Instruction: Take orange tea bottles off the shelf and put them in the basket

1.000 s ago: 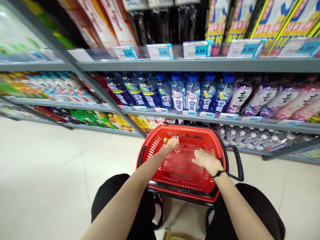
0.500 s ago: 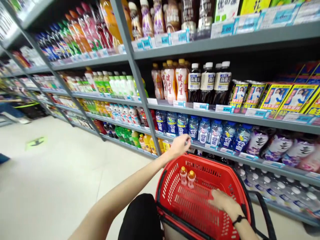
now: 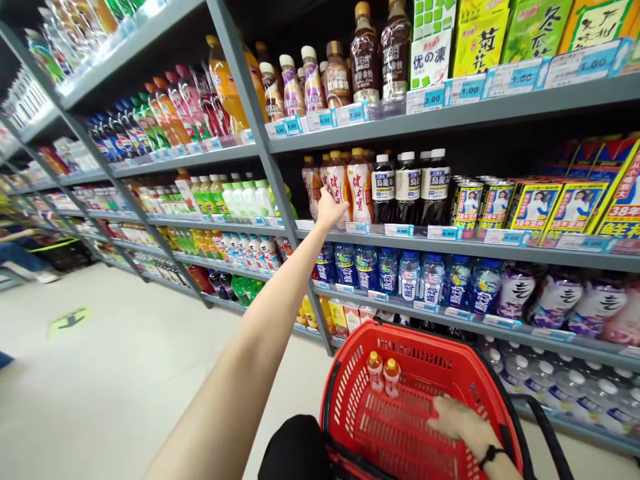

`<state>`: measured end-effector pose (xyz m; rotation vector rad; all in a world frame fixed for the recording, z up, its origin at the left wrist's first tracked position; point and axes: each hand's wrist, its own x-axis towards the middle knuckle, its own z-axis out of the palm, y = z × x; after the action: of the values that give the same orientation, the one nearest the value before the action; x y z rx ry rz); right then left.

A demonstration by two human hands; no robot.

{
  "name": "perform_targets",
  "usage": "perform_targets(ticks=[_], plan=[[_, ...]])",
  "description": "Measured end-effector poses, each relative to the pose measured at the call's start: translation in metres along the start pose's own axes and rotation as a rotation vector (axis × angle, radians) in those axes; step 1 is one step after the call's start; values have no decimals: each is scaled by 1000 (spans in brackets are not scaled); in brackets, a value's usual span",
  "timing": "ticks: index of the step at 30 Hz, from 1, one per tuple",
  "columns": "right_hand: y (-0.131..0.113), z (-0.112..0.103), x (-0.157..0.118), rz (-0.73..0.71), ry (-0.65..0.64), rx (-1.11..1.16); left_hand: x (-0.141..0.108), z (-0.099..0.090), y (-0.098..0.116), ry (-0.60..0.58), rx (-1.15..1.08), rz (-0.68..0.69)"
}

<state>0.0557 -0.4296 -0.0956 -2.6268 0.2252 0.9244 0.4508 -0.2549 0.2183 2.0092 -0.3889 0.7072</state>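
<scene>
My left hand (image 3: 331, 209) reaches to the shelf, at the front of an orange-drink bottle (image 3: 340, 179) with a pale pink label and yellow cap. Its thumb and fingers are apart at the lower part of that bottle, which stands on the shelf. A similar bottle (image 3: 360, 187) stands just right of the hand. Inside the red shopping basket (image 3: 415, 343), two such bottles stand side by side, one left (image 3: 375, 372) and one right (image 3: 392, 379). My right hand (image 3: 450, 417) is over the basket's inside, fingers stretched out, holding nothing.
Dark tea bottles (image 3: 407, 180) and yellow drink packs (image 3: 533, 200) share the middle shelf. Blue-capped bottles (image 3: 409, 273) line the shelf below. A grey upright post (image 3: 273, 170) stands left of my hand. The basket's black handle (image 3: 545, 430) sticks out at right.
My left hand has moved up from above the basket's far rim to the bottles on the middle shelf. The right hand stays in the basket. The view has tilted up slightly.
</scene>
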Motion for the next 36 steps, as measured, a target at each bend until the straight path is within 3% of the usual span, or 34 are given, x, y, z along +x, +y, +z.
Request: perform_targets(ticks=[3,6,12,15,17,19,22,26,28,30,31,33,36], plan=[[4,-2,2,0,4,-7,3,5,-9,-42,-29,-30],[4,-3,4,-1,11,-19,-5,8,-13,9,-56,-23],[1,0,9,6,17,-21,-31,19,4,393,-97,-112],[2,-1,5,10,27,-2,-52,12,19,593,-202,-107],[3,-4,-2,0,49,16,-79,3,30,628,-274,-47],[3,-9,-8,-17,84,31,-121,-8,38,589,-387,44],[1,-12,-15,-94,215,122,-202,-17,43,277,-546,96],[-12,-6,-14,-348,484,651,-303,-8,33,-210,-733,-236],[-23,0,-12,-532,491,1053,-339,1,26,-356,-778,-425],[-35,5,-10,-680,400,1450,-363,11,19,-449,-816,-598],[-40,7,-10,-671,362,1543,-371,14,17,-475,-824,-671],[-48,9,-11,-624,324,1612,-379,19,12,-492,-833,-771],[-50,7,-15,-567,276,1692,-376,19,8,-499,-937,-777]])
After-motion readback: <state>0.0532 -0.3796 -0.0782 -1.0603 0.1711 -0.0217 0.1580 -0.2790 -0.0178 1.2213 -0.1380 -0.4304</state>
